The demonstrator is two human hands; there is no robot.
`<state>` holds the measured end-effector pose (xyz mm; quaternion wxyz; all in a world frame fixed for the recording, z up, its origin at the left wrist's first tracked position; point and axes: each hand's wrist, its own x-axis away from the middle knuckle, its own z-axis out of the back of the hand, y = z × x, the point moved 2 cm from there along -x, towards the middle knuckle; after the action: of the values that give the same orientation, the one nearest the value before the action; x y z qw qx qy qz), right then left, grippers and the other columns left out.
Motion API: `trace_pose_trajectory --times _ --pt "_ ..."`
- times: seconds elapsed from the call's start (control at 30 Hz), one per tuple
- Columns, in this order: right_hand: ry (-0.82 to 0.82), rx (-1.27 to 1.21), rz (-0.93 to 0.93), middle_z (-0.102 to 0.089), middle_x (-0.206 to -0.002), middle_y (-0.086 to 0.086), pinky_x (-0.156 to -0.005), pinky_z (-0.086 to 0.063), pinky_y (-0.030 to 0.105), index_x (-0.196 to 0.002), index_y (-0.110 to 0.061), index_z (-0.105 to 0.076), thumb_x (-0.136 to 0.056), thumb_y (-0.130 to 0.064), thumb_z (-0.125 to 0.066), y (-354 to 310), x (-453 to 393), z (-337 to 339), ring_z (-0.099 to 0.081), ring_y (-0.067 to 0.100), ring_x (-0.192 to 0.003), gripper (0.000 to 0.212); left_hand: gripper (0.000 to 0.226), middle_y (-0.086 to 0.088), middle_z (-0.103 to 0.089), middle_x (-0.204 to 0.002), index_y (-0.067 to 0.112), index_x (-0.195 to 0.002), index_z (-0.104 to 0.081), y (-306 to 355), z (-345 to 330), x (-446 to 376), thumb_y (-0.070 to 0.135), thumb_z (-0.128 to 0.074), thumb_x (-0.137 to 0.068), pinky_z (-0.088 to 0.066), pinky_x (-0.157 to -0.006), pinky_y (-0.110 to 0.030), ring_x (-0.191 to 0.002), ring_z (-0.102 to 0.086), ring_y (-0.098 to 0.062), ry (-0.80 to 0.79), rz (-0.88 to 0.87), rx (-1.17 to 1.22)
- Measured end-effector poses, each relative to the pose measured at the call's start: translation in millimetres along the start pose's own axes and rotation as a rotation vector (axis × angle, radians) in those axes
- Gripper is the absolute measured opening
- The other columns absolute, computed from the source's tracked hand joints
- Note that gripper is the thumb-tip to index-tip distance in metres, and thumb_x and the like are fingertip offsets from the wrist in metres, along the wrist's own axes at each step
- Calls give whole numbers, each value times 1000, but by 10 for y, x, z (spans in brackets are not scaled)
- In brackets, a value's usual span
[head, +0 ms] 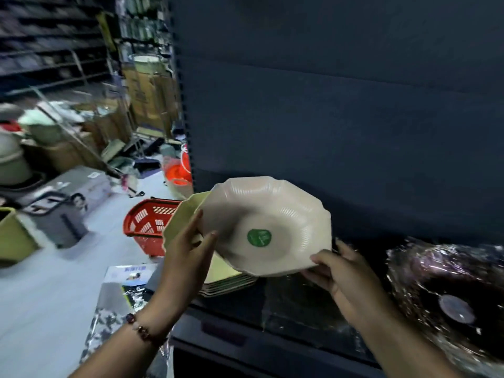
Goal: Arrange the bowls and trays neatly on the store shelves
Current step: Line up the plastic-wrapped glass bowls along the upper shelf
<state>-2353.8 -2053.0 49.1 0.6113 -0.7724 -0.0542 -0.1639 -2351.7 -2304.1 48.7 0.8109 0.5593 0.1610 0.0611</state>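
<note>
A beige fluted bowl (275, 211) with a green round sticker inside is tilted toward me above the dark shelf (286, 301). My right hand (331, 271) pinches its near right rim, thumb on top. My left hand (188, 246) touches the bowl's left rim with straight fingers, and it hides part of a yellow-green bowl (180, 216) tilted up behind it. Under the beige bowl, a stack of several yellow-green trays or bowls (231, 282) lies on the shelf's left end.
Dark glossy wrapped dishes (447, 290) fill the shelf's right end. The shelf's dark back panel (341, 105) rises behind. A red shopping basket (148, 221) stands on the pale floor at left, with boxes, a grey case (62, 214) and packaged goods around it.
</note>
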Motion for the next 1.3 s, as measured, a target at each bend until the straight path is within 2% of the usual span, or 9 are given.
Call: trace_pose_trajectory --times 0.17,0.3,0.4,0.53,0.63,0.87,1.03,1.13,1.3 --pt "23 301 96 -70 -95 6 -83 -56 41 -105 -16 -63 -82 3 -56 199 -128 -620 -66 21 -91 30 66 -4 -59 -134 19 -145 -44 -421 425 -182 35 -57 -82 -43 -102 -38 -122 -54 -17 26 63 -93" --pt "15 492 143 -67 -81 1 -60 -41 29 -92 -18 -63 -81 -2 -57 312 -205 -860 -58 15 -72 20 70 -2 -56 -135 22 -146 -42 -697 525 -277 33 -51 -77 -44 -95 -32 -117 -54 -16 19 143 -68" --pt "50 581 120 -60 -73 -2 -59 -38 31 -84 -17 -62 -79 -7 -59 474 -300 -911 -55 16 -69 11 68 1 -57 -134 25 -143 -44 -877 526 -312 30 -47 -75 -42 -96 -31 -118 -54 -15 -6 175 -30" --pt "88 664 132 -66 -92 3 -70 -50 39 -96 -24 -62 -78 -13 -56 685 -397 -975 -63 24 -82 22 62 -5 -45 -148 18 -148 -37 -1072 490 -343 20 -52 -87 -33 -112 -40 -136 -40 -19 -37 195 -38" --pt "101 691 151 -65 -89 0 -60 -45 32 -114 -25 -56 -81 -11 -51 779 -431 -1025 -58 18 -70 36 60 7 -30 -153 16 -149 -34 -1167 461 -377 8 -53 -93 -22 -113 -22 -139 -26 -2 -45 135 -92" --pt "103 746 106 -65 -91 4 -57 -41 30 -127 -22 -45 -86 -7 -47 879 -509 -1036 -56 20 -68 44 69 -2 -12 -161 15 -153 -19 -1306 411 -397 21 -55 -95 -23 -115 -30 -147 -15 -13 -94 86 -281" --pt "36 741 84 -66 -99 -2 -67 -45 29 -119 -24 -54 -88 -11 -53 826 -496 -953 -61 12 -85 34 69 -14 -10 -160 6 -151 -23 -1218 415 -402 31 -46 -91 -15 -117 -45 -147 -12 -30 -126 -94 -554" --pt "0 741 100 -64 -118 -11 -80 -47 29 -135 -29 -48 -93 -24 -55 801 -413 -850 -60 12 -109 43 70 -12 -18 -159 10 -150 -28 -1088 321 -358 43 -31 -89 -12 -118 -48 -147 -11 -29 -194 -270 -700" --pt "16 1067 192 -33 -154 -2 -112 -27 32 -150 -28 -26 -97 -37 -49 743 -142 -451 -27 16 -142 59 64 -10 -32 -154 13 -145 -40 -752 -192 -149 46 -31 -91 -16 -117 -51 -145 -21 -34 -398 -475 -802"
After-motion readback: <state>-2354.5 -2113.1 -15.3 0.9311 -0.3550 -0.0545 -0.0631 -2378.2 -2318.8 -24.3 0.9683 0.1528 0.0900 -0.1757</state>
